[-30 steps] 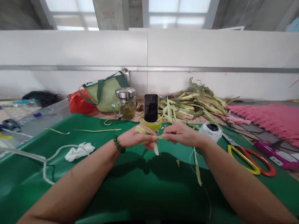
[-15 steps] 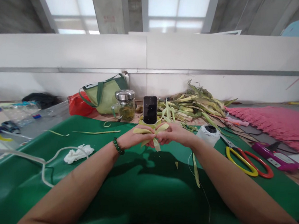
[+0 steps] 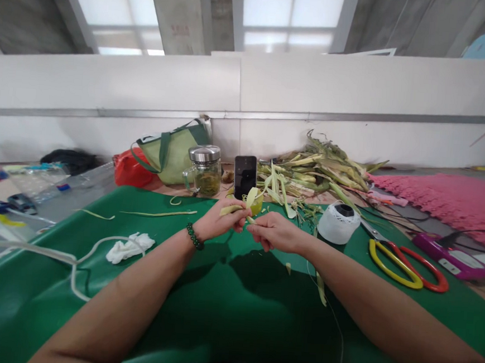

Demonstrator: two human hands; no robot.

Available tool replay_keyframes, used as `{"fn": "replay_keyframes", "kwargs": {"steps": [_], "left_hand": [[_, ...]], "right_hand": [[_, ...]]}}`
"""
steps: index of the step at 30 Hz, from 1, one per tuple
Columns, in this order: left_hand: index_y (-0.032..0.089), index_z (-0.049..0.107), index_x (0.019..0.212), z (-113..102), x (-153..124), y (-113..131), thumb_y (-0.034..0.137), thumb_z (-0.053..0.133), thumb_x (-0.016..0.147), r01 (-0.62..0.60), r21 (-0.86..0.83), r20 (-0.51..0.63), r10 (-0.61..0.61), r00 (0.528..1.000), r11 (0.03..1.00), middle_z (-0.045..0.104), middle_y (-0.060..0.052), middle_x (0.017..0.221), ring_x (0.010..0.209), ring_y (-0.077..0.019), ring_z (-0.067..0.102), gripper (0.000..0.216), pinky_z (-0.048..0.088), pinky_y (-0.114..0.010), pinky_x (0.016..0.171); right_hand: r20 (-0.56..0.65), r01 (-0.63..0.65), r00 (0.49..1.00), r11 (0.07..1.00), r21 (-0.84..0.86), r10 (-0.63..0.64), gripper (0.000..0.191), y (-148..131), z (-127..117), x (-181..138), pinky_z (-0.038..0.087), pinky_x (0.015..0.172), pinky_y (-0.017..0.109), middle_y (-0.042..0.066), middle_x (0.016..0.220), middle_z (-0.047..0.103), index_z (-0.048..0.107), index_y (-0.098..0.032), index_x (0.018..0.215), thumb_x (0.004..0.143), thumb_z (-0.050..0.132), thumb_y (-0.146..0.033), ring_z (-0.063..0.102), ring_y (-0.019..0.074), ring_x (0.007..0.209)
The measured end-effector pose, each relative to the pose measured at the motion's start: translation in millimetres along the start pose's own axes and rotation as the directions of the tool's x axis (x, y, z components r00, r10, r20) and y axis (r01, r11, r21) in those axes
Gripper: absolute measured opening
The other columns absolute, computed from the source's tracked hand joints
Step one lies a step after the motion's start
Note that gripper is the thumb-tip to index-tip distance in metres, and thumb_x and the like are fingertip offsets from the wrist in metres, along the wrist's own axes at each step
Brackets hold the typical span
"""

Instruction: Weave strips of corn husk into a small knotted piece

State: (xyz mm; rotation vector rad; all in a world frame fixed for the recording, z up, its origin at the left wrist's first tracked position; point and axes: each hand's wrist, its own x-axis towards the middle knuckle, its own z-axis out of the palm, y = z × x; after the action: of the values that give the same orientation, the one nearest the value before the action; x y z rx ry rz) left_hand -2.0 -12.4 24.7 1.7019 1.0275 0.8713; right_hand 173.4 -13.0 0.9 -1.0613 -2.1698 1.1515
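My left hand [image 3: 218, 221], with a green bead bracelet at the wrist, is closed on a bundle of pale yellow-green husk strips [image 3: 241, 204] above the green mat [image 3: 224, 308]. My right hand [image 3: 274, 232] pinches the lower end of the same strips, fingers pressed together, touching the left hand. A thin white thread and a loose green strip [image 3: 320, 283] trail down from under my right wrist onto the mat. A black phone [image 3: 245, 176] stands just behind my hands.
A pile of corn husks [image 3: 319, 168] lies at the back. A white thread spool [image 3: 336, 223], yellow and red scissors [image 3: 401, 264] and a purple tool [image 3: 454, 260] sit right. A glass jar [image 3: 203, 170], green bag [image 3: 167, 147] and crumpled tissue [image 3: 130, 247] are left.
My right hand has drawn down and slightly left, pulling the strip end lower, while the left hand lifted the bundle a little. The strips stand more upright now.
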Motion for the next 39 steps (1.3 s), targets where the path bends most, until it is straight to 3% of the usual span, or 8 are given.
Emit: {"fn": "replay_keyframes", "kwargs": {"steps": [4, 10, 17, 24, 27, 30, 35, 39], "left_hand": [[0.014, 0.058, 0.062, -4, 1, -1, 0.035, 0.072, 0.068, 0.053, -0.052, 0.008, -0.053, 0.999, 0.997, 0.057, 0.002, 0.05, 0.044, -0.0089, 0.052, 0.026, 0.044, -0.02, 0.047], [0.01, 0.067, 0.082, -12, 3, -9, 0.047, 0.068, 0.071, 0.257, -0.248, 0.185, -0.215, 0.959, 0.934, 0.071, -0.01, 0.067, 0.063, -0.0183, 0.067, 0.039, 0.05, -0.024, 0.055], [0.009, 0.07, 0.085, -14, 0, -8, 0.065, 0.054, 0.074, 0.3, -0.241, 0.307, -0.221, 0.926, 0.923, 0.073, -0.015, 0.078, 0.072, -0.0225, 0.069, 0.06, 0.051, -0.027, 0.061], [0.012, 0.069, 0.08, -7, -3, -5, 0.078, 0.032, 0.074, 0.175, -0.073, 0.308, -0.144, 0.94, 0.982, 0.07, -0.009, 0.063, 0.059, -0.0169, 0.065, 0.075, 0.046, -0.023, 0.053], [0.012, 0.065, 0.075, -6, -4, -5, 0.08, 0.03, 0.072, 0.162, -0.064, 0.3, -0.136, 0.944, 0.985, 0.069, -0.01, 0.063, 0.058, -0.0166, 0.064, 0.077, 0.047, -0.025, 0.056], [0.012, 0.06, 0.092, -8, -2, -3, 0.082, 0.031, 0.069, 0.167, -0.209, 0.228, -0.118, 0.966, 0.964, 0.068, -0.009, 0.064, 0.06, -0.0184, 0.066, 0.079, 0.047, -0.026, 0.057], [0.015, 0.052, 0.107, -11, 6, -5, 0.083, 0.033, 0.068, -0.007, -0.509, -0.137, -0.072, 0.988, 0.86, 0.063, -0.002, 0.064, 0.058, -0.0159, 0.063, 0.08, 0.048, -0.026, 0.057], [0.017, 0.055, 0.112, -3, 7, -12, 0.071, 0.057, 0.066, 0.009, -0.527, -0.059, -0.047, 0.997, 0.85, 0.066, -0.003, 0.074, 0.069, -0.0149, 0.063, 0.071, 0.049, -0.025, 0.064]], "right_hand": [[0.007, 0.001, 1.0, 1.0, -0.02, -0.001, 0.04, 1, -1, -1, 0.038, 0.044, 0.018, -0.001, 0.042, 0.053, 0.055, -0.014, 0.055, 0.084, 0.051, -0.041, 0.049, 0.0079, 0.04], [0.215, -0.02, 0.976, 1.0, 0.011, 0.017, 0.045, 8, -14, 3, 0.046, 0.051, 0.021, 0.003, 0.055, 0.062, 0.06, -0.012, 0.067, 0.082, 0.05, -0.054, 0.056, 0.0101, 0.048], [0.198, 0.102, 0.978, 0.982, -0.156, -0.07, 0.036, 1, -27, -4, 0.04, 0.049, 0.02, 0.001, 0.062, 0.061, 0.064, -0.013, 0.079, 0.08, 0.057, -0.048, 0.054, 0.0097, 0.054], [-0.167, 0.111, 0.98, 0.994, 0.022, -0.106, 0.033, -4, -25, 1, 0.039, 0.05, 0.021, 0.0, 0.066, 0.059, 0.062, -0.014, 0.083, 0.07, 0.068, -0.044, 0.05, 0.0087, 0.055], [-0.202, 0.074, 0.979, 0.982, 0.172, -0.039, 0.029, -2, -21, 3, 0.045, 0.054, 0.023, -0.001, 0.06, 0.059, 0.062, -0.014, 0.071, 0.064, 0.072, -0.04, 0.055, 0.0097, 0.056], [-0.244, 0.059, 0.969, 0.936, 0.346, 0.029, 0.031, 0, -22, 5, 0.05, 0.061, 0.026, -0.001, 0.061, 0.062, 0.061, -0.015, 0.07, 0.057, 0.077, -0.039, 0.059, 0.0105, 0.058], [-0.468, 0.228, 0.883, 0.859, 0.459, 0.016, 0.035, 4, -26, 8, 0.052, 0.06, 0.028, -0.001, 0.06, 0.062, 0.059, -0.017, 0.067, 0.051, 0.081, -0.039, 0.06, 0.0116, 0.057], [-0.623, 0.321, 0.78, 0.889, 0.326, -0.053, 0.032, 2, -17, 8, 0.052, 0.061, 0.03, 0.001, 0.062, 0.064, 0.058, -0.018, 0.066, 0.057, 0.078, -0.042, 0.061, 0.0148, 0.06]]}}
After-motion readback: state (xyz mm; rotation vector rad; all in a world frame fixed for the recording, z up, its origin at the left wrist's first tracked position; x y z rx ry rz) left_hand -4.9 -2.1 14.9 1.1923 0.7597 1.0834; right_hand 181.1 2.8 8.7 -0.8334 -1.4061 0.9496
